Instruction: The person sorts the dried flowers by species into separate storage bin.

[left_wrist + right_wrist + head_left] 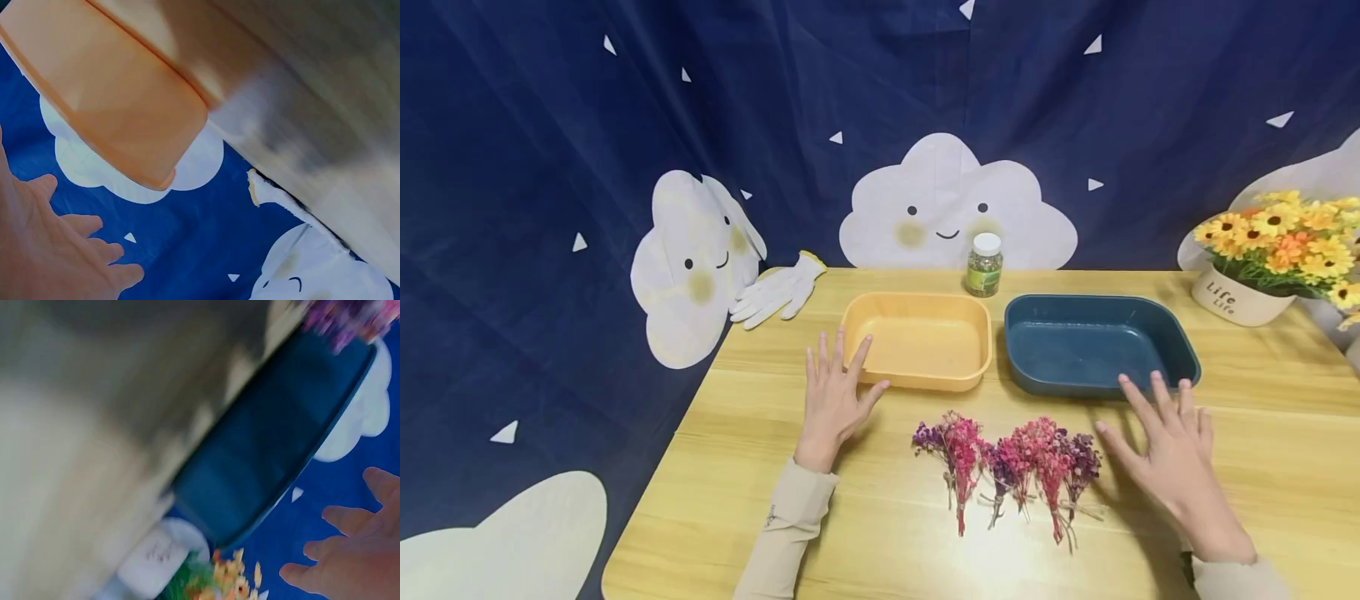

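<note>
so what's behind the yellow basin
Behind the yellow basin, a white-lidded jar stands near its right corner, the navy curtain farther back; tabletop against its far wall is hidden.

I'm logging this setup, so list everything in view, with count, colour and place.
Orange tray: 1, light orange, mid-table, left
Blue tray: 1, dark blue, mid-table, right
Dried flower bunches: several, overlapping, pink and purple, in front of the trays
Jar: 1, clear with white lid, behind the trays
Glove: count unclear, white with yellow cuff edge, table's back left
Pot: 1, white, back right, holding yellow and orange flowers
Table: 1, light wood, beneath these things
Backdrop: sheet count unclear, dark blue with white clouds and triangles, behind table
Left hand: 1, bare, near orange tray's left end
Right hand: 1, bare, near blue tray's front right corner
Sleeves: 2, beige, one per arm
</note>
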Demonstrator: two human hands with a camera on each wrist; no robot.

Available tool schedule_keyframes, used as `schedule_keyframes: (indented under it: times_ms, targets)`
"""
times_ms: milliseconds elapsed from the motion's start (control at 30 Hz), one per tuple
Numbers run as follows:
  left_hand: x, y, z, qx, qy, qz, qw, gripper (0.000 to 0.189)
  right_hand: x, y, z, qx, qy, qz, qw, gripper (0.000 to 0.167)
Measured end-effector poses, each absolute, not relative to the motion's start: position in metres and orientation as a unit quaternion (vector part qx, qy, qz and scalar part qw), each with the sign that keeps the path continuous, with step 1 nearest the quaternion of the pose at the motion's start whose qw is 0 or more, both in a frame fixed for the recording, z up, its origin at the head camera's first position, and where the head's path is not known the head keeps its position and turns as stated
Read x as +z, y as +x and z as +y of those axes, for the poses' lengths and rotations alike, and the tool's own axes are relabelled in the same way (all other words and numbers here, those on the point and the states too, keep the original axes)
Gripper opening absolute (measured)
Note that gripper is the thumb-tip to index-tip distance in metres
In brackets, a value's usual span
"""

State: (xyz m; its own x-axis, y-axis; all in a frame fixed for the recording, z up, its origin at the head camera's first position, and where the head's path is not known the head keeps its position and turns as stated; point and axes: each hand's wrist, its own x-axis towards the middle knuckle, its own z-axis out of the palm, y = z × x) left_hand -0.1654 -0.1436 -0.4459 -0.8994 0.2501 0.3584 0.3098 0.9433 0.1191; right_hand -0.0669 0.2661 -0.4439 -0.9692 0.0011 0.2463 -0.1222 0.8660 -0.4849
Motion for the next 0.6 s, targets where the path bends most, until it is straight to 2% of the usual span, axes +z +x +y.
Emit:
schedule_keyframes:
  times_ms: [267,467,600]
  targets:
    - [-0.442,-0.172,-0.148,-0.230,-0.072,-0.969,0.063,0.071,-0.451,-0.051,0.227,0.290,0.075,-0.926,0.229,0.060]
    - [-0.441,-0.182,-0.154,-0.377,-0.020,-0.924,0.064,0.061,-0.452,-0.035,0.199,0.310,0.091,-0.914,0.246,0.054]
    - [-0.443,-0.188,-0.155,-0.464,0.014,-0.882,0.078,0.052,-0.454,-0.025,0.181,0.310,0.075,-0.919,0.230,0.046]
